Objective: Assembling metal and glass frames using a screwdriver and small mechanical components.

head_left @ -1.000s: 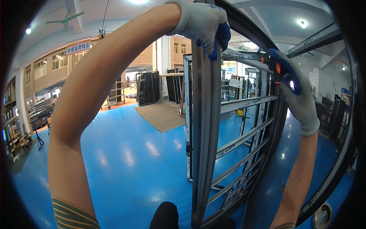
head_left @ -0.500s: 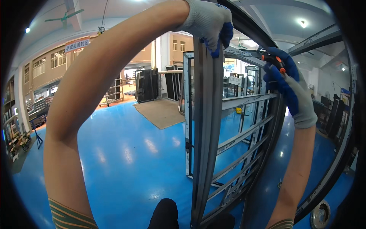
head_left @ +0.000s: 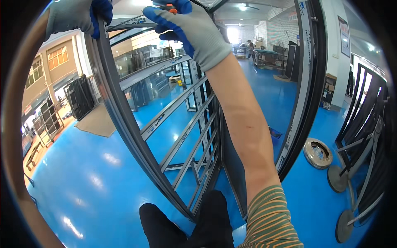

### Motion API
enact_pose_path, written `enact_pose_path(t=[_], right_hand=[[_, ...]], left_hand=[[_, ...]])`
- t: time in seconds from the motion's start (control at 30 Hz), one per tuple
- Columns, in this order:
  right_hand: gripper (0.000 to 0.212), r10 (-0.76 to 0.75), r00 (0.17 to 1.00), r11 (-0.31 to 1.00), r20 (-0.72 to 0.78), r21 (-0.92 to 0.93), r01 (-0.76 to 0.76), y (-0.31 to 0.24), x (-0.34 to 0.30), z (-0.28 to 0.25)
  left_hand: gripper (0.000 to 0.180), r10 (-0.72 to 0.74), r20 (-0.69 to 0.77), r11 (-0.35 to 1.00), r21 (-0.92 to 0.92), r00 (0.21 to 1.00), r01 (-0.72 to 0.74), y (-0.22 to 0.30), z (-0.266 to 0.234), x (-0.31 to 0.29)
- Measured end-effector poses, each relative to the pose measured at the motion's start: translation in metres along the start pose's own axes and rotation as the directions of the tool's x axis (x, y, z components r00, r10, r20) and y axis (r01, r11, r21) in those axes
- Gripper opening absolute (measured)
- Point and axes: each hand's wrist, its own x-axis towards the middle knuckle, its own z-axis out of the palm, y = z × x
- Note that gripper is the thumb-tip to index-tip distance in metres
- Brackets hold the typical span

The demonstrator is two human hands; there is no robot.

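Note:
My left hand (head_left: 77, 17), in a grey glove with blue palm and fingertips, is closed over the top corner of a dark grey metal sash (head_left: 124, 111). Several horizontal bars with printed protective film cross this sash, which stands swung open. My right hand (head_left: 198, 35), gloved alike, is raised near the sash's top rail. Its fingers are wrapped round a tool with a black and orange handle (head_left: 170, 8); most of that tool is hidden by the glove, so its kind cannot be told.
A tall dark outer frame (head_left: 308, 82) rises right of my arm. On the blue floor (head_left: 95, 165) lies a wrapped ring-shaped coil (head_left: 317, 153), beside a rack with round bases (head_left: 337, 179). Dark panels (head_left: 80, 98) lean at far left, near cardboard (head_left: 97, 120). A person (head_left: 250, 47) is far back.
My view has turned right, so the sash and both hands now appear further left. The left hand still grips the sash's top, and the right still holds the tool.

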Motion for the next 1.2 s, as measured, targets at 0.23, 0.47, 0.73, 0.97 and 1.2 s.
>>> enact_pose_path(t=[0.23, 0.47, 0.73, 0.97, 1.2], right_hand=[[0.043, 0.205, 0.975, 0.959, 0.087, 0.181, -0.217, -0.021, -0.016, 0.016], [0.049, -0.156, 0.987, 0.961, -0.033, -0.238, 0.144, -0.026, -0.033, 0.000], [0.043, -0.243, 0.931, 0.970, -0.273, -0.088, 0.228, -0.007, -0.031, 0.026], [0.039, -0.271, 0.890, 0.955, -0.367, -0.219, 0.201, -0.005, -0.049, 0.001], [0.044, -0.059, 0.910, 0.972, -0.409, -0.231, -0.040, 0.005, -0.143, 0.016]], left_hand=[[0.030, -0.282, 0.071, 0.959, 0.008, 0.957, 0.282, 0.052, -0.008, -0.021], [0.036, -0.091, -0.142, 0.968, -0.245, 0.986, 0.054, 0.065, 0.005, -0.034], [0.044, -0.516, -0.446, 0.798, -0.560, 0.731, 0.221, 0.061, 0.036, -0.061], [0.047, -0.168, -0.718, 0.970, -0.244, 0.675, -0.019, 0.053, 0.069, -0.054], [0.044, 0.014, -0.755, 0.905, 0.288, 0.655, 0.313, 0.092, 0.094, -0.040]])
